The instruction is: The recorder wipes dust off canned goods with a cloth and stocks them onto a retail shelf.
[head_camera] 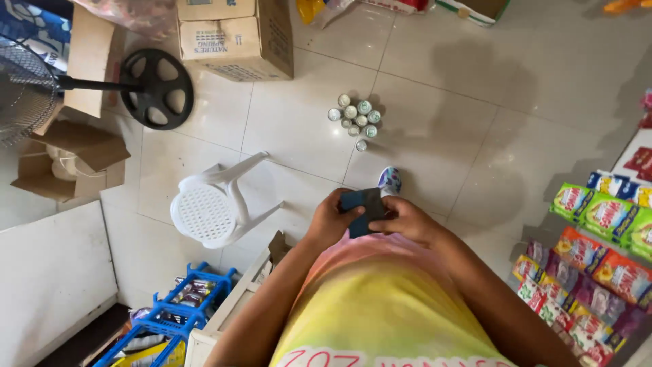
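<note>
I look straight down at my own body in a yellow and pink shirt. Both hands meet in front of my stomach on a small dark blue and black flat packet (363, 209). My left hand (331, 221) grips its left side. My right hand (406, 220) grips its right side. Just beyond the hands, one foot in a patterned slipper (389, 181) stands on the pale tiled floor. Farther out, a cluster of several small cans (355, 119) stands on the tiles.
A white plastic stool (207, 207) lies tipped to my left. A fan base (157, 88) and cardboard boxes (234, 37) stand at the top left. A blue crate (173, 319) of goods sits at the lower left. Colourful sachets (598, 265) hang on the right.
</note>
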